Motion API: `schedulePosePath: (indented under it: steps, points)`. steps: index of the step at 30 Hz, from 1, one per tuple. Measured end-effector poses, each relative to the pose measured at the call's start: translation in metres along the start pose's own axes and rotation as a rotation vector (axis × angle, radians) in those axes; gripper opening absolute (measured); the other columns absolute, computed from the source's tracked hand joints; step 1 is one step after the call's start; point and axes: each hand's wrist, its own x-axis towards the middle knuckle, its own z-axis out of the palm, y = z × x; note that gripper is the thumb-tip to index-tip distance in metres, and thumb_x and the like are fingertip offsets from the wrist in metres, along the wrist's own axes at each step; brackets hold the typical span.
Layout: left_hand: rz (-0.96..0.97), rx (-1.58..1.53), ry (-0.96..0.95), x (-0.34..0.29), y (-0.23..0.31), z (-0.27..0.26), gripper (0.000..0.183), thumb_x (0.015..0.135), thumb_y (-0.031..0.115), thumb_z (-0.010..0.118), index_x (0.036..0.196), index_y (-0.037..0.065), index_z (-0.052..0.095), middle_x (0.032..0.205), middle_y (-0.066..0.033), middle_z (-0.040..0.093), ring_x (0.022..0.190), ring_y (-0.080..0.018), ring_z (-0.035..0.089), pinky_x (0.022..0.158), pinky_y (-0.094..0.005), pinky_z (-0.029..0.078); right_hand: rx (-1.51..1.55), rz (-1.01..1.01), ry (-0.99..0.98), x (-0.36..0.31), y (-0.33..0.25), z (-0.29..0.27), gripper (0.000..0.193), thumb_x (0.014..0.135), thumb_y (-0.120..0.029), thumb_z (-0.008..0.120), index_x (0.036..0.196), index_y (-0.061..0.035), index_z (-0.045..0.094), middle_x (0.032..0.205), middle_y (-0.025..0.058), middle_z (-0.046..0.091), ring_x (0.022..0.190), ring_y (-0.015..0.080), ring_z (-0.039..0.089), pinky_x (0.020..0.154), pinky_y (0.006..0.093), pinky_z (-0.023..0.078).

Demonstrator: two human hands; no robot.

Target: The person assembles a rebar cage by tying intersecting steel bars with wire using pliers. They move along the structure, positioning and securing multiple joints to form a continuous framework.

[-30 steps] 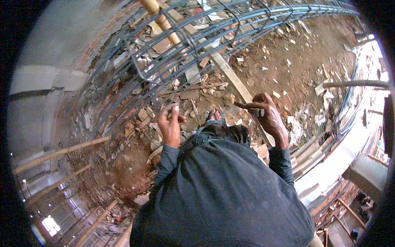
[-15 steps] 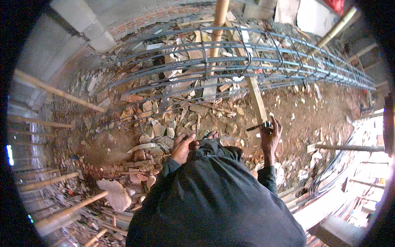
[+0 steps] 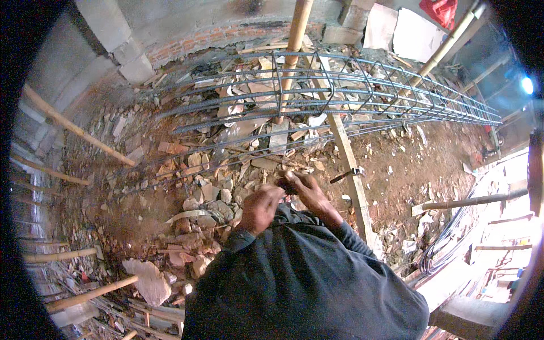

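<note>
My left hand (image 3: 262, 208) and my right hand (image 3: 307, 192) are close together in front of my dark jacket. The fingers of the left are curled in and slightly blurred. On the right, thumb and fingers are drawn together around a dark patch; what either hand holds is hidden. A dark-handled tool (image 3: 347, 174) with a small metal end lies across a wooden plank (image 3: 344, 148), just right of my right hand. Beyond my hands stretches a long cage of steel rebar (image 3: 238, 97) with square stirrups.
Broken brick and stone rubble (image 3: 212, 195) covers the ground around me. A bamboo pole (image 3: 292, 51) stands through the rebar cage, and other bamboo poles (image 3: 79, 126) lean in from the left. A bundle of bars (image 3: 445, 241) lies at the right. Behind the cage rises a grey wall (image 3: 187, 22).
My right hand has let go of the dark-handled tool, leaving it on the plank, and has moved left to meet my left hand. The view has shifted slightly.
</note>
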Motion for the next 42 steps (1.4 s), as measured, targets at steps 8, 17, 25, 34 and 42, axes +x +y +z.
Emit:
schedulePosePath:
  steps: [8, 17, 25, 34, 42]
  points:
    - [-0.013, -0.037, -0.279, 0.007, 0.008, 0.02, 0.02, 0.102, 0.022, 0.071, 0.104, 0.004, 0.063, 0.098, -0.0162, 0.07, 0.085, -0.0379, 0.072, 0.074, -0.0465, 0.058, 0.555, -0.016, 0.131, 0.013, -0.018, -0.001, 0.041, 0.112, -0.037, 0.055, 0.139, -0.0076, 0.066, 0.086, -0.0007, 0.06, 0.074, 0.0114, 0.055, 0.066, 0.031, 0.049]
    - [0.142, 0.102, -0.372, 0.024, 0.01, 0.032, 0.018, 0.091, 0.014, 0.071, 0.106, 0.005, 0.067, 0.11, -0.015, 0.066, 0.098, -0.0359, 0.071, 0.084, -0.0445, 0.06, 0.28, -0.358, 0.71, 0.021, -0.005, -0.045, 0.063, 0.114, -0.055, 0.036, 0.132, -0.003, 0.067, 0.106, 0.0048, 0.062, 0.097, 0.0191, 0.055, 0.084, 0.0361, 0.05]
    - [0.46, 0.208, -0.444, 0.049, 0.004, 0.065, 0.014, 0.089, 0.018, 0.064, 0.098, 0.009, 0.069, 0.107, -0.009, 0.064, 0.106, -0.0298, 0.065, 0.091, -0.0405, 0.057, -0.468, -0.312, 0.412, 0.058, 0.051, -0.087, 0.041, 0.107, -0.017, 0.056, 0.144, 0.0013, 0.057, 0.132, 0.0205, 0.065, 0.126, 0.0326, 0.061, 0.11, 0.0415, 0.048]
    - [0.399, 0.245, -0.521, 0.084, -0.014, 0.088, 0.007, 0.081, 0.01, 0.072, 0.087, 0.008, 0.069, 0.095, -0.0125, 0.06, 0.091, -0.0343, 0.064, 0.075, -0.047, 0.054, -0.339, -0.474, 0.569, 0.091, 0.022, -0.091, 0.033, 0.111, -0.031, 0.055, 0.116, -0.0007, 0.067, 0.095, 0.023, 0.071, 0.09, 0.0406, 0.07, 0.079, 0.0478, 0.054]
    - [0.59, 0.165, -0.757, 0.134, -0.034, 0.113, 0.01, 0.082, 0.013, 0.071, 0.08, 0.005, 0.065, 0.092, -0.0143, 0.058, 0.085, -0.0369, 0.062, 0.069, -0.0505, 0.048, -0.541, -0.23, 0.226, 0.116, 0.024, -0.115, 0.041, 0.108, -0.036, 0.059, 0.129, -0.0032, 0.069, 0.114, 0.0242, 0.074, 0.107, 0.0441, 0.071, 0.092, 0.0494, 0.056]
